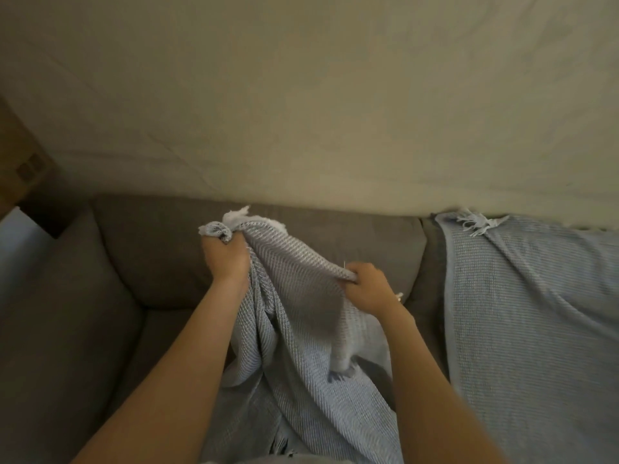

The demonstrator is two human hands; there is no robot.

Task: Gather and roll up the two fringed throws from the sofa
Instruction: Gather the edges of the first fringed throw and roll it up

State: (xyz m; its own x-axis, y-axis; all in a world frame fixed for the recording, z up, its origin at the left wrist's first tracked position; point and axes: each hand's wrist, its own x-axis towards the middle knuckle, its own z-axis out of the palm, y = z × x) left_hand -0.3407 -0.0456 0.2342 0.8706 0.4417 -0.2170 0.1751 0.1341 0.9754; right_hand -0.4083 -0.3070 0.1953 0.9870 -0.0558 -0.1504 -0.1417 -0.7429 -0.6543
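left hand (225, 259), right hand (366, 289) grip throw (301, 329) | no writing legible

Left hand (225, 259) and right hand (366, 288) raised, fingers (351, 274) clenched.

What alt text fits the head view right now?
Both hands, left hand and right hand, grip a pale blue waffle-weave fringed throw bunched above a grey fabric sofa. A second matching blue throw lies draped over the sofa's right side.

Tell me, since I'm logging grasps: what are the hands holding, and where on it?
Both grip one throw along its bunched top edge: left hand at the corner, right hand further along.
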